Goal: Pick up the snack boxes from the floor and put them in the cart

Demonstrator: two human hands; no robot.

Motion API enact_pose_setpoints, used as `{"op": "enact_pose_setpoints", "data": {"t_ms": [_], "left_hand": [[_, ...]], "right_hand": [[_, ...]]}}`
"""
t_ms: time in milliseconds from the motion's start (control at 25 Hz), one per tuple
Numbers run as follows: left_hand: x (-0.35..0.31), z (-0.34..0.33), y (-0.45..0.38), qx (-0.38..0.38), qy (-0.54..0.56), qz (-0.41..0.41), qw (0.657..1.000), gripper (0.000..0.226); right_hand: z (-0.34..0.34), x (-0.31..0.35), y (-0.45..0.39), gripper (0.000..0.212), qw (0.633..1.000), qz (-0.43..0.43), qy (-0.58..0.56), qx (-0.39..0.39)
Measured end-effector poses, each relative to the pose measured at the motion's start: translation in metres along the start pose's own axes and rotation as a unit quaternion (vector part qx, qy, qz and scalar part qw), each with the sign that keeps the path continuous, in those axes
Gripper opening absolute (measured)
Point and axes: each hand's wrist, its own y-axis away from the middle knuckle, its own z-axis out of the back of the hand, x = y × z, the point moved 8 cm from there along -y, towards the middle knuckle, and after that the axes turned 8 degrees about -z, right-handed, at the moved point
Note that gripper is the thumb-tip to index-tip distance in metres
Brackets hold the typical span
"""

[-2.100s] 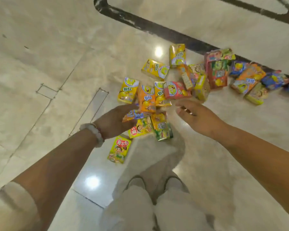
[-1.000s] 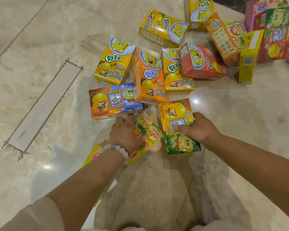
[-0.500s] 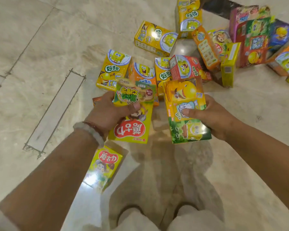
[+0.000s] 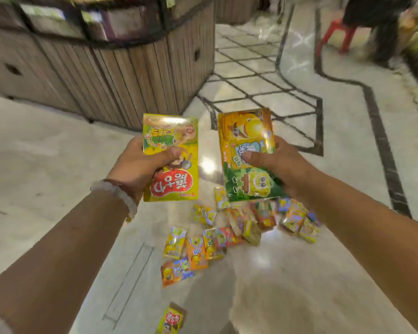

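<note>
My left hand [image 4: 140,162] grips a yellow snack box with a red label [image 4: 176,186], thumb across its front, held up at chest height. My right hand [image 4: 280,162] grips an orange and green cartoon snack box [image 4: 246,133], thumb on its face. Both boxes are raised well above the floor. Below them a pile of several snack boxes [image 4: 217,237] lies scattered on the marble floor, with one yellow box [image 4: 171,319] lying apart near the bottom edge. No cart is in view.
A wooden slatted display stand [image 4: 130,68] fills the upper left. A red stool [image 4: 336,32] and a person's dark legs [image 4: 381,32] stand at the upper right. Marble floor with dark inlay lines [image 4: 377,121] stretches ahead.
Both hands have lifted their boxes from just above the floor to chest height. The view has risen and tilted forward, so the pile looks smaller and the stand has come into view.
</note>
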Motion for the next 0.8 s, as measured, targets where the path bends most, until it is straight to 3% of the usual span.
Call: {"op": "enact_pose_setpoints", "data": {"t_ms": [160, 280, 360, 560, 800], "left_hand": [[-0.196, -0.043, -0.008, 0.022, 0.031, -0.100, 0.994, 0.014], [-0.307, -0.072, 0.000, 0.037, 0.026, -0.177, 0.983, 0.011], [-0.362, -0.094, 0.010, 0.056, 0.025, -0.216, 0.974, 0.012], [-0.410, -0.160, 0.037, 0.143, 0.071, -0.220, 0.962, 0.057], [-0.431, -0.232, 0.070, 0.264, 0.105, -0.220, 0.933, 0.025]], "right_hand": [[0.024, 0.175, 0.089, 0.069, 0.995, 0.094, 0.006, -0.028], [0.048, 0.259, 0.159, 0.044, 0.985, 0.161, 0.018, -0.060], [0.069, 0.299, 0.204, 0.040, 0.975, 0.199, 0.032, -0.090], [0.118, 0.337, 0.295, 0.056, 0.955, 0.233, 0.027, -0.182], [0.146, 0.319, 0.402, 0.043, 0.919, 0.249, 0.005, -0.306]]}}
